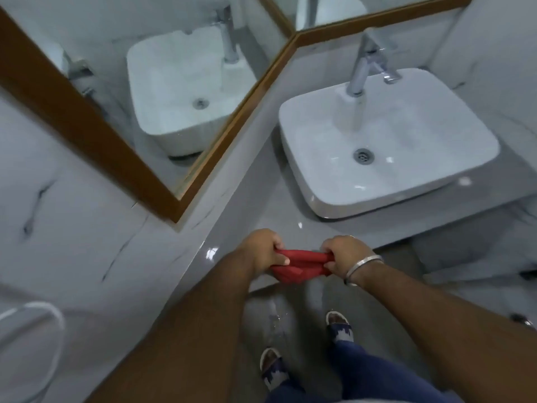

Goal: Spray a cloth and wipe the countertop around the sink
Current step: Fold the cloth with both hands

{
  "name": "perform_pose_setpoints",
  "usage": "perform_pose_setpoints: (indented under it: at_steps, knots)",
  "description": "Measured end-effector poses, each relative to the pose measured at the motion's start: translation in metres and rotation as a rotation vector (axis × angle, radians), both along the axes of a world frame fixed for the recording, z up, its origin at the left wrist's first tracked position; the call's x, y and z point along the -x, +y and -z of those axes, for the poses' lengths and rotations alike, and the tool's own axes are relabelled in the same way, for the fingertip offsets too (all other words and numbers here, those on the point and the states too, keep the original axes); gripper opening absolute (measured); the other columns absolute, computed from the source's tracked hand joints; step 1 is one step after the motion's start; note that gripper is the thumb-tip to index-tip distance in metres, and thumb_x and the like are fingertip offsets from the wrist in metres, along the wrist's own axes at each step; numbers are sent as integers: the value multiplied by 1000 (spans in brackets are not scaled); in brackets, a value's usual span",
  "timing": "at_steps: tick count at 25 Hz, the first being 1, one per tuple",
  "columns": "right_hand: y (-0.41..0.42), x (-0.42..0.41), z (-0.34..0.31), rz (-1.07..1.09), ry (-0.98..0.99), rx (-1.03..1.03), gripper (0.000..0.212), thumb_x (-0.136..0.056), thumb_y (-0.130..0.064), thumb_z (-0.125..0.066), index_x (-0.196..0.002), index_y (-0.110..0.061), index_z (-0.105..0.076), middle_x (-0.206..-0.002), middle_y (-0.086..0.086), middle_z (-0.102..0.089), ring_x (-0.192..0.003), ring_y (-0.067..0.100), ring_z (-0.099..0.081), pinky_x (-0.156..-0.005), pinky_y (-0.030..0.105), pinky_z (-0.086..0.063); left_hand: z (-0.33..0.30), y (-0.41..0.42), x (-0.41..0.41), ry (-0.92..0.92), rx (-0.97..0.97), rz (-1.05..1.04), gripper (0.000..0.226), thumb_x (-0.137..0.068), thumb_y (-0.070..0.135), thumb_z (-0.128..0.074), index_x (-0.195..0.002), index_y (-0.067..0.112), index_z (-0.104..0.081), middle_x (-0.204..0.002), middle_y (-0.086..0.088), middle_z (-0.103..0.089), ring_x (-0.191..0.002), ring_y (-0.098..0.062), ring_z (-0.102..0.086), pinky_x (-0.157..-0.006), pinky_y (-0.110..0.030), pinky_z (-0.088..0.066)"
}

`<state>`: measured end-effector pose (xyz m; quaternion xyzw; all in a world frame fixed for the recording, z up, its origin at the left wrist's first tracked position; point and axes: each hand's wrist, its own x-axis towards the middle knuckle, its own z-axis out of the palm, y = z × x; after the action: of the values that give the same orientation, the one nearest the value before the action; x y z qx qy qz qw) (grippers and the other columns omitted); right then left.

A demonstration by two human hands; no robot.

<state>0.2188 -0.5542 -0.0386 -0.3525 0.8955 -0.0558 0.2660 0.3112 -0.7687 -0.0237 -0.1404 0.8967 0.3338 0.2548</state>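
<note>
Hands meet at the near edge of the grey surface [255,199], each closed on one end of a red cloth [300,264]: the left hand [263,251] has its fingers curled over the left end, the right hand [344,255], with a metal bangle [363,269] on its wrist, grips the right end. Held this way the cloth is bunched into a short roll between them and hangs just off the front lip, over the floor [290,315] in front of the person's sandalled feet, probably so it can be wrung, twisted or refolded without wetting the top. A wet-looking patch shows on the floor below. The white basin [389,141] sits well apart, further back and to the right, its chrome tap [363,71] behind it; a wood-framed mirror [162,82] leans along the wall at left. No spray bottle is in view, so I judge the cloth is being readied rather than wiping yet, and the area around the basin awaits attention
</note>
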Motion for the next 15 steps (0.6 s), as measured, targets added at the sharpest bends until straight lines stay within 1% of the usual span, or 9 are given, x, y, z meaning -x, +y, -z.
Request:
perform_pose_setpoints:
  at_steps: [3, 5, 7, 8, 9, 10, 12, 13, 15]
  knots:
    - [68, -3, -25, 271, 19, 23, 15, -76, -30, -72, -86, -25, -62, -96, 0, -64, -96, 24, -60, -81, 33, -47, -31, 52, 39, 61, 54, 300, 17, -80, 26, -82, -91, 16, -75, -89, -5, -73, -86, -23, -66, -72, -28, -46]
    - [118, -5, -43, 436, 34, 53, 16, -76, -31, -74, -80, -30, -59, -88, -5, -60, -91, 22, -60, -79, 34, -48, -46, 93, 64, 144, 54, 457, 16, -82, 26, -80, -92, 16, -75, -90, -5, -72, -89, -24, -66, -75, -31, -48]
    - [190, -19, -62, 628, 51, 89, 19, -76, -32, -75, -77, -32, -56, -83, -8, -59, -87, 20, -61, -77, 35, -49, -61, 157, 88, 244, 43, 641, 16, -82, 25, -79, -95, 16, -75, -96, -7, -74, -92, -23, -65, -79, -32, -48]
    - [221, -25, -67, 703, 61, 113, 18, -77, -33, -74, -79, -32, -57, -82, -7, -61, -86, 20, -62, -75, 33, -48, -67, 186, 95, 286, 28, 699, 17, -82, 24, -79, -97, 16, -75, -98, -7, -74, -94, -22, -65, -80, -30, -47]
    - [266, -33, -78, 789, 87, 125, 15, -78, -33, -74, -82, -30, -60, -84, -5, -65, -86, 21, -62, -74, 32, -47, -76, 232, 108, 317, 8, 779, 18, -82, 22, -78, -99, 16, -75, -99, -6, -75, -95, -21, -65, -80, -29, -46]
    - [294, -38, -83, 822, 102, 129, 14, -79, -33, -73, -87, -28, -62, -87, -3, -68, -87, 21, -63, -75, 32, -46, -81, 261, 116, 324, -1, 828, 19, -83, 21, -77, -101, 16, -75, -100, -5, -75, -96, -20, -64, -80, -28, -45]
    - [362, -49, -96, 922, 148, 158, 16, -82, -32, -71, -94, -24, -65, -95, 1, -71, -90, 23, -63, -76, 31, -45, -89, 334, 132, 356, -26, 937, 18, -85, 17, -75, -103, 14, -74, -102, -5, -74, -97, -22, -65, -83, -31, -48]
    - [390, -54, -102, 979, 163, 179, 15, -83, -30, -69, -96, -24, -65, -96, 1, -71, -90, 23, -63, -78, 30, -45, -92, 368, 138, 372, -55, 970, 17, -86, 14, -74, -103, 12, -73, -102, -7, -74, -98, -23, -65, -85, -33, -49]
    - [455, -62, -111, 1146, 166, 224, 13, -82, -24, -63, -94, -29, -62, -95, -4, -69, -89, 20, -63, -80, 33, -49, -100, 439, 149, 413, -167, 998, 18, -87, 5, -70, -104, 8, -72, -102, -10, -74, -98, -25, -66, -87, -33, -49]
